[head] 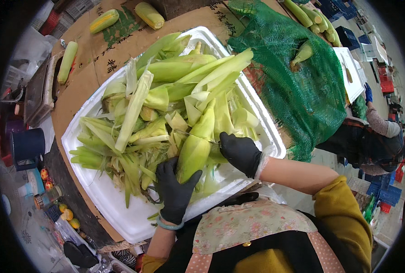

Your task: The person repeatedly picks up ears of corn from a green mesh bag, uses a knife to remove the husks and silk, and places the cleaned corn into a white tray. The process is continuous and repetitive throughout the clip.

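An ear of corn in its green husk [195, 153] lies over the husk pile, its narrow end away from me. My left hand [175, 186], in a black glove, grips its thick near end from the left. My right hand [240, 153], also black-gloved, is closed around a knife, whose handle is mostly hidden in the fist. The thin knife blade [202, 138] lies across the upper part of the ear. Loose green corn husks [127, 136] fill much of the white foam tray [110, 218] underneath. Dark handles, seemingly scissors [152, 196], show beside my left hand.
A green mesh sack [291, 92] with corn inside lies right of the tray. Trimmed ears [104, 21] rest on the cardboard [83, 82] at the back left, and several more [320, 20] at the far right. Another person [369, 136] stands at right. A glass jar [48, 196] is at left.
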The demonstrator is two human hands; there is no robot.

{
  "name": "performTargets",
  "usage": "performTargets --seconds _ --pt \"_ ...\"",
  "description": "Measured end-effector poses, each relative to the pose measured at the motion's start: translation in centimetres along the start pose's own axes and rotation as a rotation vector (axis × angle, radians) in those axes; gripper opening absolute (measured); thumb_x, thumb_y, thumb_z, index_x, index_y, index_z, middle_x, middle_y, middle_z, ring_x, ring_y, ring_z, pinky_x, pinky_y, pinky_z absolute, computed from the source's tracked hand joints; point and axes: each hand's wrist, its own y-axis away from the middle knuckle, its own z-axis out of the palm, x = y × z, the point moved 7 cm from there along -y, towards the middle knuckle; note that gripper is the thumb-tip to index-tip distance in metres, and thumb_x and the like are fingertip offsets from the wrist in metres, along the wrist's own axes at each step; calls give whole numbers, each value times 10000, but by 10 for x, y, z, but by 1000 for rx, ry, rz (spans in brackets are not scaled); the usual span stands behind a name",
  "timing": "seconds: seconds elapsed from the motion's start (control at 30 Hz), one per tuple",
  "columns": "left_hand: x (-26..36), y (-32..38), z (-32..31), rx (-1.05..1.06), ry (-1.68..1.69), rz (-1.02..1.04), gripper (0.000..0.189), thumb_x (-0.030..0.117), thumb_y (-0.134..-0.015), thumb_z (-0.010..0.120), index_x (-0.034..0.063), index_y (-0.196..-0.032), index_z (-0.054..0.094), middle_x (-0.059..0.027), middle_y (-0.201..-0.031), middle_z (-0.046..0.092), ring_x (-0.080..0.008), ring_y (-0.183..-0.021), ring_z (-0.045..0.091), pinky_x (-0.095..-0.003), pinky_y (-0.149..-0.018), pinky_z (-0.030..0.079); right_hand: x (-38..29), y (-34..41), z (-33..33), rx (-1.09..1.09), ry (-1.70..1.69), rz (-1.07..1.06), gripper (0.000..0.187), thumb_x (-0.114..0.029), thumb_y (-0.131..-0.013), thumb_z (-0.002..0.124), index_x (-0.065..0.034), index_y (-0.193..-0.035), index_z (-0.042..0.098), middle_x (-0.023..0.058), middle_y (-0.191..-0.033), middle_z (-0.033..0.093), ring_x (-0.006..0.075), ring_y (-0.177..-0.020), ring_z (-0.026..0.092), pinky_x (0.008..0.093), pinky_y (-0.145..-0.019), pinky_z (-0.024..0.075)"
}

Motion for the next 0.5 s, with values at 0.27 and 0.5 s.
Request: performTargets --seconds 0.27,0.5 --pt "35 25 21 132 -535 -15 685 433 -732 716 21 -1218 464 -155 -1078 482 -335 -1008 472 -468 -855 376 9 11 -6 -131 110 52 161 -103 -828 495 10 -933 451 198 -715 601 358 -584 619 448 -515 484" --pt "-11 0 8 51 68 -80 629 330 -698 770 -7 -1135 468 -189 -1005 496 -352 -950 493 -435 -846 388 -6 -27 7 14 -42 -69 130 -98 -832 497 -22 -935 471 193 -687 608 378 -638 622 436 -551 500"
